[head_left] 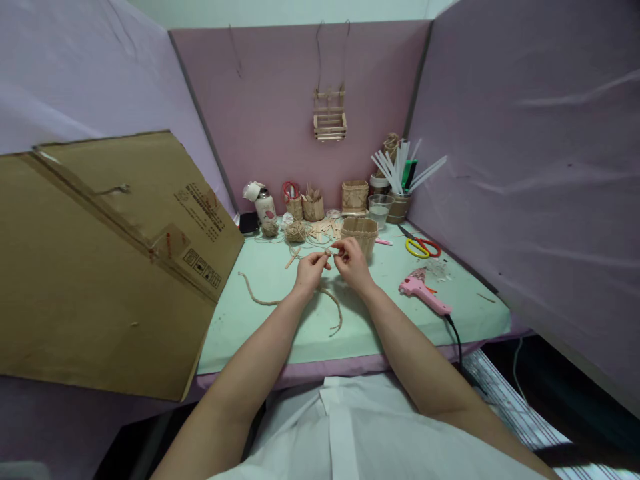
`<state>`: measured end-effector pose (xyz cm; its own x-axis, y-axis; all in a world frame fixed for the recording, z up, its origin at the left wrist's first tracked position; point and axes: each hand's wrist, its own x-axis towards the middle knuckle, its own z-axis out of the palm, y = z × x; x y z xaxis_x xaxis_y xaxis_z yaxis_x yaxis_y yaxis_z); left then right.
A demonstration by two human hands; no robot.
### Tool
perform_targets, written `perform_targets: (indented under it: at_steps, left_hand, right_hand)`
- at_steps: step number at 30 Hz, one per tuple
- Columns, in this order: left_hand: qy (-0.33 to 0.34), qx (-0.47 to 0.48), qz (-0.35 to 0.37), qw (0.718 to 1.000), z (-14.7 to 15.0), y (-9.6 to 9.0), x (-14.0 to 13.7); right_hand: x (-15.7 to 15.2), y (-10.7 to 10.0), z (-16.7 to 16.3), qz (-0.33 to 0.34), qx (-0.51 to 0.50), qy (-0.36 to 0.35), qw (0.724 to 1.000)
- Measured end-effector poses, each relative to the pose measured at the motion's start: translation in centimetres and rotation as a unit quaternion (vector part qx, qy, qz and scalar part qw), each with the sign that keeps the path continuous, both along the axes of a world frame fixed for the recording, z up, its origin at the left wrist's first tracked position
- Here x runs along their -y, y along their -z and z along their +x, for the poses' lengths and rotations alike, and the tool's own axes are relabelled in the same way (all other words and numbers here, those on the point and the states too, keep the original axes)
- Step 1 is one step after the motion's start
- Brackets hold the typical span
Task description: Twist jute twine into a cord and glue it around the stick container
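Note:
Both my hands meet over the middle of the table, fingertips almost touching. My left hand (311, 269) is closed in a pinch on thin twine (327, 251). Thumb and fingers of my right hand (352, 261) also pinch the twine, just to the right; its end is too small to make out. A thicker braided cord (260, 301) lies on the table, passing beneath my left wrist, and its other end curls out between my forearms. Right behind my right hand stands a small wooden-stick basket (360, 230). Twine balls (295, 231) lie beyond my left hand.
A pink glue gun (425, 295) with a black cable and scissors (423, 247) lie at right. Along the back stand a stick-filled holder (313, 209), a bottle (265, 205), a plastic cup (380, 211) and glue sticks (393, 167). A cardboard sheet (125, 267) leans at left.

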<state>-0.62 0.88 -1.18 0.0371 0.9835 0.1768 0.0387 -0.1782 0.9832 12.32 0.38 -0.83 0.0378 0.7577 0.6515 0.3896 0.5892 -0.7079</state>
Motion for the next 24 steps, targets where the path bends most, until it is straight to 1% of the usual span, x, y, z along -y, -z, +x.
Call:
perform_targets:
  at_steps: [2, 5, 9, 11, 13, 16, 19, 22, 24]
  left_hand:
    - [0.005, -0.016, 0.013, 1.000, 0.01, -0.01, 0.07]
    - [0.018, -0.032, 0.033, 0.999, 0.07, -0.05, 0.22]
    - [0.025, -0.030, 0.047, 0.998, 0.04, 0.00, 0.21]
    - [0.026, -0.030, 0.049, 0.998, 0.00, 0.03, 0.18]
    - [0.028, -0.034, 0.047, 0.998, -0.03, 0.03, 0.19]
    - [0.031, -0.040, 0.041, 0.998, 0.01, -0.08, 0.28]
    - [0.038, -0.043, 0.036, 0.998, 0.15, -0.28, 0.39]
    - [0.063, -0.047, 0.046, 0.996, 0.32, -0.45, 0.47]
    - [0.072, -0.046, 0.057, 0.995, 0.36, -0.47, 0.50]
  right_hand:
    - [0.09, 0.00, 0.04, 0.007, 0.027, -0.015, 1.000]
    - [0.04, 0.10, 0.19, 0.005, 0.040, -0.012, 0.999]
    - [-0.11, 0.05, 0.19, -0.016, 0.004, -0.024, 1.000]
    - [-0.16, -0.05, 0.09, -0.054, -0.042, -0.032, 0.997]
    - [-0.18, -0.16, 0.00, -0.109, -0.094, -0.042, 0.989]
    - [-0.13, -0.32, -0.04, -0.190, -0.155, -0.057, 0.968]
    - [-0.04, -0.43, -0.04, -0.254, -0.203, -0.063, 0.943]
    - [-0.09, -0.43, -0.04, -0.300, -0.252, -0.049, 0.919]
    - [-0.20, -0.41, 0.03, -0.302, -0.268, -0.051, 0.914]
